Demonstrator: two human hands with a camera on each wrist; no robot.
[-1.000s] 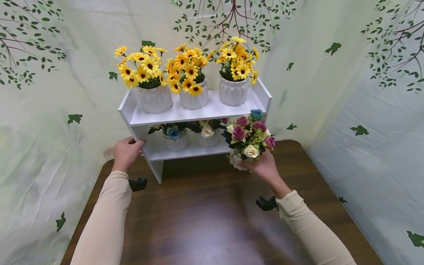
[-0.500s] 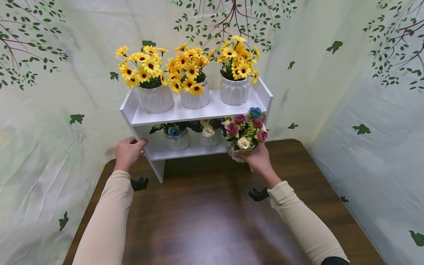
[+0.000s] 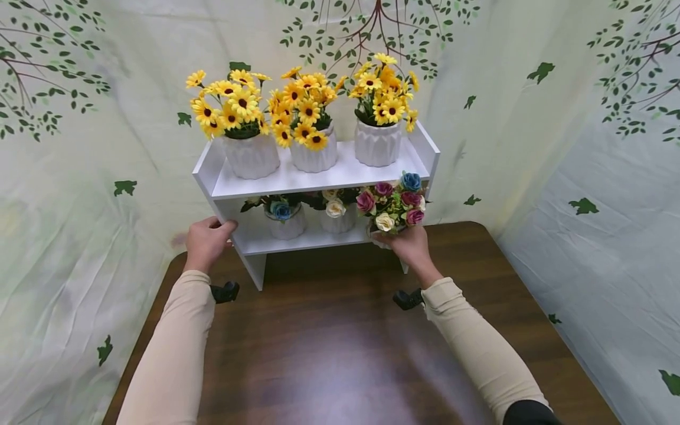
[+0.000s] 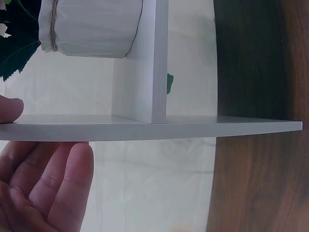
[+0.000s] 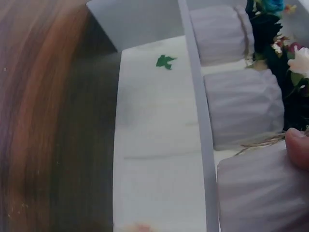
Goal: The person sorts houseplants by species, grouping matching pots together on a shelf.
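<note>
My left hand [image 3: 208, 243] pinches the left side panel of a white two-tier shelf [image 3: 234, 188]. In the left wrist view, the thumb [image 4: 9, 109] lies on the panel's inner face and the fingers [image 4: 72, 179] against its outer face. At the lower tier's right end, my right hand [image 3: 413, 248] holds a white flower pot [image 5: 260, 193] of mixed roses [image 3: 393, 203]. In the right wrist view the pot is at the lower board's edge; whether it rests there I cannot tell. Beside it on that tier stand a pot with a blue rose [image 3: 280, 210] and one with cream roses [image 3: 335, 208].
On the upper tier stand 3 white pots of yellow daisy-like flowers [image 3: 241, 103]. The shelf stands on a dark brown wooden table [image 3: 329, 342]. Behind and beside it hangs pale cloth [image 3: 510, 147] printed with leaves and branches.
My right hand has moved the rose pot up and inward to the lower tier, slightly leftward. My left hand has kept its hold on the side panel.
</note>
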